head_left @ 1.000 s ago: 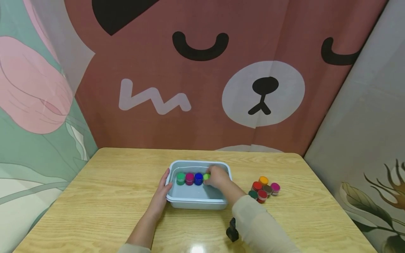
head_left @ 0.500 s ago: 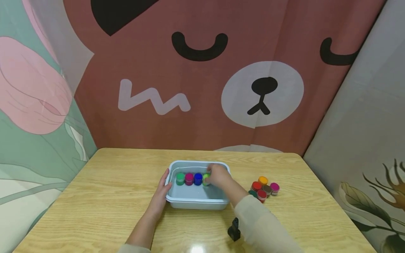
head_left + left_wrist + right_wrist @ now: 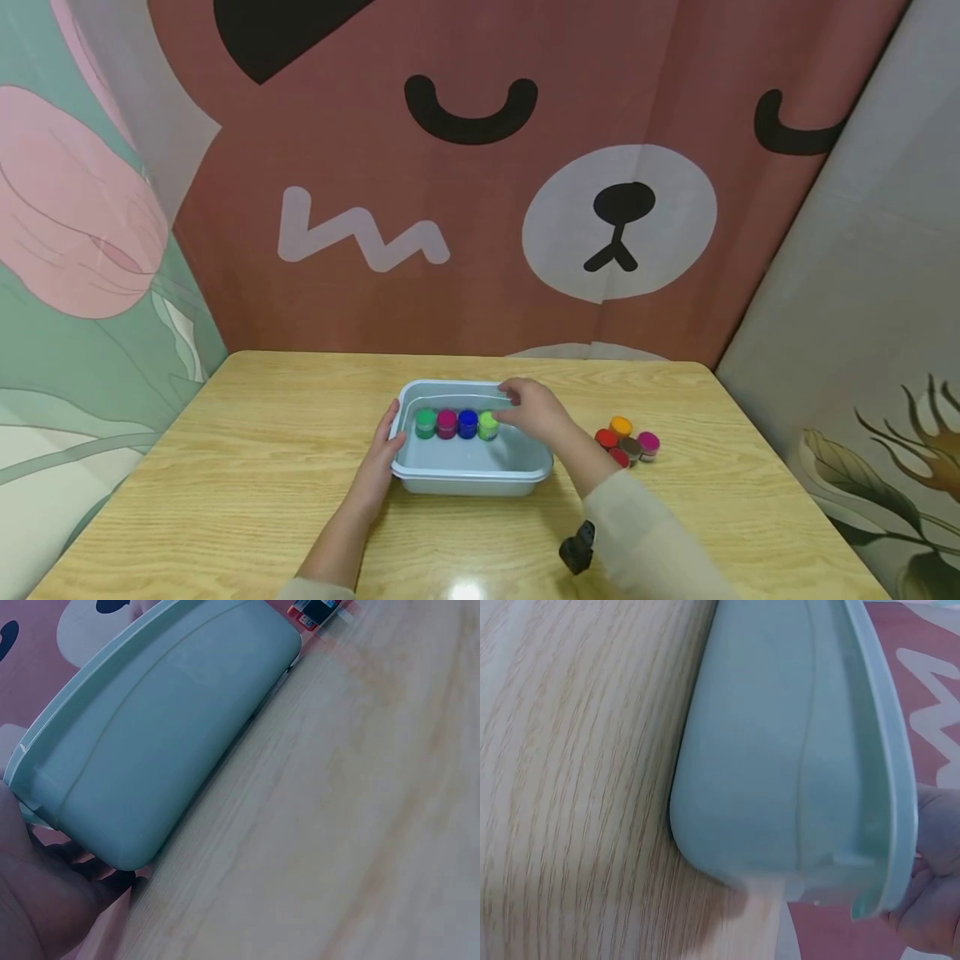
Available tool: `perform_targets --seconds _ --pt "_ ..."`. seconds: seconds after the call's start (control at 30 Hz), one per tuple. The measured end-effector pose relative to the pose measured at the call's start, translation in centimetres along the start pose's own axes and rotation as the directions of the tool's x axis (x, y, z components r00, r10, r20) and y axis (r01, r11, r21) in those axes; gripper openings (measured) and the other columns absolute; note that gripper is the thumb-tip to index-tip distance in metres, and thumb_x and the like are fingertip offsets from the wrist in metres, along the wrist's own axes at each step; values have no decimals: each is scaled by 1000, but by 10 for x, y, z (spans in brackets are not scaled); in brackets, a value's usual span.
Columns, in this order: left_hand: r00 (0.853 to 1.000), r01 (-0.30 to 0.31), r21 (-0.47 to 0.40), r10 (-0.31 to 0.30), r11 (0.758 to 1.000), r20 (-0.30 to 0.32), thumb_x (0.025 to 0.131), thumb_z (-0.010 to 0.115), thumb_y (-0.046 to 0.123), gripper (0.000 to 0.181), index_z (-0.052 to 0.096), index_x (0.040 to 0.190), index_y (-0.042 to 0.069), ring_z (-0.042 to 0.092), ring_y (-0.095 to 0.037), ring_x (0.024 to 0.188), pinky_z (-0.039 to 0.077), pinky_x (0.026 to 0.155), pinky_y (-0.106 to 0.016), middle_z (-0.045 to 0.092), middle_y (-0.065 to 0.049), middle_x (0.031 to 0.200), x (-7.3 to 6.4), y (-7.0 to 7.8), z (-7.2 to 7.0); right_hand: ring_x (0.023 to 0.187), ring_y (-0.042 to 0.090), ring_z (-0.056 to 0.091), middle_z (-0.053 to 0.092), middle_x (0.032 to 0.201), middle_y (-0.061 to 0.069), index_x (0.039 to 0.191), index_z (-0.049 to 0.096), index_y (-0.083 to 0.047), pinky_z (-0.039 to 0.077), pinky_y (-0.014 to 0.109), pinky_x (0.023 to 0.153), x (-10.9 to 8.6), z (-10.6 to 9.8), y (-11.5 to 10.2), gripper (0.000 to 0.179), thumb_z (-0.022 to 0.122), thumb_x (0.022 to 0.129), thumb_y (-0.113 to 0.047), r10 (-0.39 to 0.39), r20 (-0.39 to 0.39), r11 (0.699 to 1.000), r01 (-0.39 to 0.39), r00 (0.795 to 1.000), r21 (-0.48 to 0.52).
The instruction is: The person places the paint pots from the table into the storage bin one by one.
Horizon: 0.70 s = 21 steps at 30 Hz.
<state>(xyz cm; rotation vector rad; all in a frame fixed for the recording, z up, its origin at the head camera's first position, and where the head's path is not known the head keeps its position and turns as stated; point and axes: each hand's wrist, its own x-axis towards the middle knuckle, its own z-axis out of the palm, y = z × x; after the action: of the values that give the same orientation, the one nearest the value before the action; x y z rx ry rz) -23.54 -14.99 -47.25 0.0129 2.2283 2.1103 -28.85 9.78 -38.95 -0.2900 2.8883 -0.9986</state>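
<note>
A light blue plastic basin (image 3: 472, 483) stands on the table. My left hand (image 3: 381, 450) holds it by the left side, thumb over the rim and fingers along the outer wall; the left wrist view has this hand (image 3: 52, 892) at the basin's end. Inside, small lidded paint pots stand in a row: green (image 3: 426, 423), magenta (image 3: 447, 423), blue (image 3: 468, 423) and lime (image 3: 487, 425). Over the right rim is my right hand (image 3: 538, 410), its fingers apart and its thumb close beside the lime pot. In the right wrist view this hand (image 3: 934, 877) shows partly behind the rim.
Right of the basin several more paint pots are grouped on the wooden table (image 3: 247, 483), among them an orange one (image 3: 620, 427) and a magenta one (image 3: 648, 444). My right forearm hides part of that group. A printed cloth (image 3: 480, 317) hangs behind the table.
My right hand has let go of the lime pot, which now stands at the row's right end, and has drawn back to the right. My left hand stays on the basin.
</note>
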Motion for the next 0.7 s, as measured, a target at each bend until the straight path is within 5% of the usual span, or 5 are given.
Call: perform_targets --seconds 0.27,0.7 --pt "1000 0 -1 0 1000 -3 104 33 25 58 12 158 29 -4 -39 153 -2 117 -68 3 -8 167 1 -1 0 113 27 62 66 122 10 127 62 -9 52 45 99 -9 -10 19 43 74 87 -20 -7 -59 984 18 998 179" --pt "1000 -8 0 8 1000 3 105 32 25 57 12 158 29 -4 -38 153 -1 118 -67 3 -8 167 -2 1 0 120 31 59 62 129 15 134 57 -9 52 44 100 -23 -31 53 48 70 90 -21 5 -123 967 26 992 253"
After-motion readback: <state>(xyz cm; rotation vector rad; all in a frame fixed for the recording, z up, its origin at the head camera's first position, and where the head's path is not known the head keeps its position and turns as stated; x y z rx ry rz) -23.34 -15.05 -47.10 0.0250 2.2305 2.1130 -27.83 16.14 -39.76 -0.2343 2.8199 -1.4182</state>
